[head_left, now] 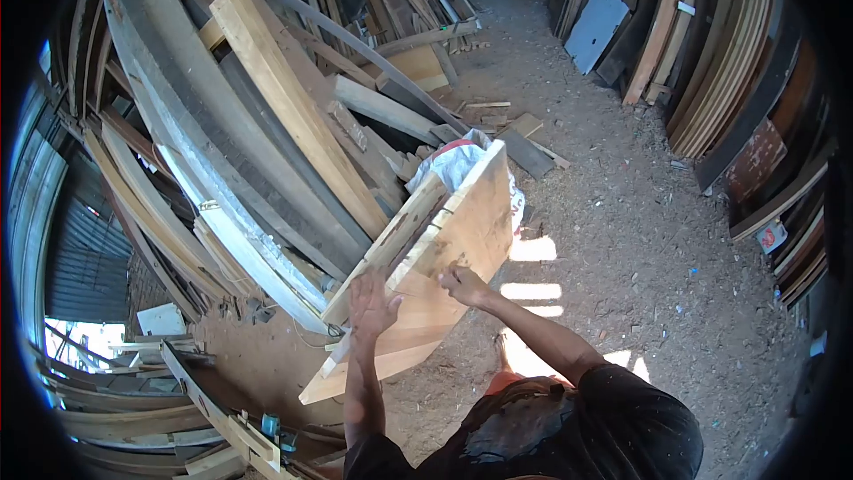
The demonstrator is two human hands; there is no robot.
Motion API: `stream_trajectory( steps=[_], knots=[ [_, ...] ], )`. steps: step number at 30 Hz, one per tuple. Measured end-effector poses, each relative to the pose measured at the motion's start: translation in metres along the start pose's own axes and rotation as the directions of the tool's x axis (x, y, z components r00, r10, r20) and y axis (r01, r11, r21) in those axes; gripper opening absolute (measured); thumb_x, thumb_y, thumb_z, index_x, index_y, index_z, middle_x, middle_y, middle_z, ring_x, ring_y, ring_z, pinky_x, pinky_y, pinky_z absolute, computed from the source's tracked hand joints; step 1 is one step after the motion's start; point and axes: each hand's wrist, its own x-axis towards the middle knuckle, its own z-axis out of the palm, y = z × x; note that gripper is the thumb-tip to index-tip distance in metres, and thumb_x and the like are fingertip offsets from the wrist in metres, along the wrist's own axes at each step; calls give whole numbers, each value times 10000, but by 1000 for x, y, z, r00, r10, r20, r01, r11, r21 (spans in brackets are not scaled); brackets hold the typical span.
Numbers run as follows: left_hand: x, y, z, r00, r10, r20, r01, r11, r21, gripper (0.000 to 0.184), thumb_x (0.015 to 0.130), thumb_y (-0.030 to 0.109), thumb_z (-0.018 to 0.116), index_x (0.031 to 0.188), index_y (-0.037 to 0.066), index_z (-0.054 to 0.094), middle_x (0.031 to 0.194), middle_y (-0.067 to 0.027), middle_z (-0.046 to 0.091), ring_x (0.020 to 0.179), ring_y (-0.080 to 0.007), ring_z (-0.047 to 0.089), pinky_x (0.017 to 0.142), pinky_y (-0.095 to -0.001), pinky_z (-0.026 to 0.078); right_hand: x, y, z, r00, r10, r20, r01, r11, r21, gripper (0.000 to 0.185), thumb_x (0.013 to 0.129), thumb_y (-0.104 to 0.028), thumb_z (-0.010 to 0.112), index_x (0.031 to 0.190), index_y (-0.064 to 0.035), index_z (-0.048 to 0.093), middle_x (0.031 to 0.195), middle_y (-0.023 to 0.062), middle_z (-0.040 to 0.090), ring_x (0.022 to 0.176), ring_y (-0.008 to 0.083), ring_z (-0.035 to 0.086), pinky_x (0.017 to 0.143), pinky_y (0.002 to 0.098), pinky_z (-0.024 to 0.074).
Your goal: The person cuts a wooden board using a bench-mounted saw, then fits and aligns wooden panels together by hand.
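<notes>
A wide, light-brown wooden panel (pixel 475 222) stands tilted on its edge in front of my body. My left hand (pixel 371 307) lies across its upper edge, fingers stretched out flat. Against the panel's near face is my right hand (pixel 464 286), its fingers curled closed; whether anything small is inside them is hidden. Just behind the panel, a narrower rough-edged board (pixel 391 240) runs alongside it. A white plastic sack (pixel 458 163) with some red on it bulges out behind the panel's far end.
Long planks and beams (pixel 293 98) lean in a dense stack at the left. More boards (pixel 729 53) stand along the right wall. Low piles of timber (pixel 133 418) lie at the lower left. Scraps of wood (pixel 524 151) lie on the dirt floor (pixel 613 240).
</notes>
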Motion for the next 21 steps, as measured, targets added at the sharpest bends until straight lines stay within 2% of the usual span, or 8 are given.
stream_trajectory(
  steps=[3,4,5,9,13,16,19,21],
  knots=[
    [31,-28,-2,1000,-21,-20,21,999,46,879,729,371,837,1482,128,453,1450,-263,461,1312,-443,438,1108,-566,338,-16,41,-33,989,101,104,-74,970,-233,450,1018,-422,545,1078,12,648,957,153,687,896,260,666,822,403,526],
    [40,-37,-2,998,-66,-4,66,995,75,915,711,383,852,1490,129,443,1466,-268,447,1324,-446,428,1110,-572,333,-20,73,-42,998,13,59,13,909,-417,487,1020,-426,512,1114,30,658,1043,223,712,1006,370,685,895,456,521],
    [52,-50,1,994,-110,-6,110,990,92,935,703,385,861,1496,129,436,1475,-266,441,1332,-446,421,1113,-572,329,-25,90,-59,986,122,112,-45,849,-527,533,1003,-447,502,1126,42,674,1132,262,693,1097,443,648,960,493,497],
    [86,-71,10,960,-279,0,275,948,158,979,698,361,874,1521,139,393,1464,-254,452,1308,-436,434,1103,-555,332,-76,168,-116,888,449,-104,-423,706,-568,565,959,-440,554,1146,77,685,1213,300,658,1176,418,631,1006,470,500],
    [132,-83,39,964,-265,-5,264,956,128,1042,713,337,861,1569,150,297,1398,-216,500,1197,-404,488,1063,-537,345,-152,255,-151,729,506,-460,-672,659,-339,570,957,-480,533,1050,54,712,1040,314,691,1060,453,668,913,488,538],
    [176,-53,30,891,-449,67,432,884,178,1038,726,390,843,1572,145,293,1442,-223,478,1249,-407,477,1078,-546,338,-201,319,-166,499,699,-513,-851,508,-135,549,925,-454,577,1102,49,705,1176,290,674,1124,407,662,963,459,528],
    [203,-39,45,825,-563,47,530,801,278,1013,789,549,737,1596,168,258,1584,-281,302,1436,-457,317,1144,-577,274,-246,337,-153,238,780,-579,-898,404,176,530,923,-452,572,1069,36,722,1141,278,692,1107,389,675,956,443,535],
    [208,-27,75,863,-475,-173,503,775,383,1011,792,621,691,1607,218,249,1623,-287,207,1471,-439,285,1161,-605,243,-257,398,-134,227,759,-610,-848,462,260,526,923,-447,569,1055,37,728,1123,270,702,1102,389,679,949,444,536]
  ],
)
